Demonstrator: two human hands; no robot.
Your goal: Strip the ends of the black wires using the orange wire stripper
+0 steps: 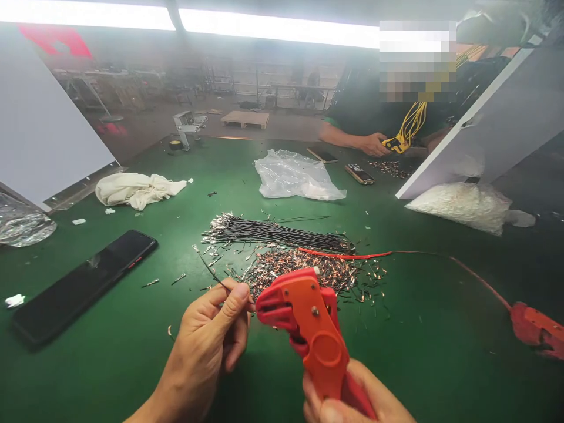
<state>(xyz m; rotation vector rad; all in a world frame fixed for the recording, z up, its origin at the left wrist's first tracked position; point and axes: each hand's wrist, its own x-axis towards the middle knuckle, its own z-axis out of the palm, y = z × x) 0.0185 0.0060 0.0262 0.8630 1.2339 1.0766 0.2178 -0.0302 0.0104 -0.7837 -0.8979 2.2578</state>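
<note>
Between the thumb and fingers of my left hand (211, 338) is a thin black wire (210, 269), its metal terminal end pointing up and left. My right hand (352, 393) is wrapped round the handle of a red and orange wire stripper (308, 323). The stripper's jaws are right beside my left fingertips, where the near end of the wire is hidden. Behind the tool lies a heap of wire scraps (277, 264) with bare copper bits. Beyond it a bundle of black wires (273, 232) lies lengthwise, terminals toward the left.
A black phone (88, 282) and white cloth (136, 189) lie at left. A clear plastic bag (295, 176) sits farther back. At right are a filled bag (460, 205) and a red tool (537, 329). Across the table a person's hand (374, 144) holds a yellow tool.
</note>
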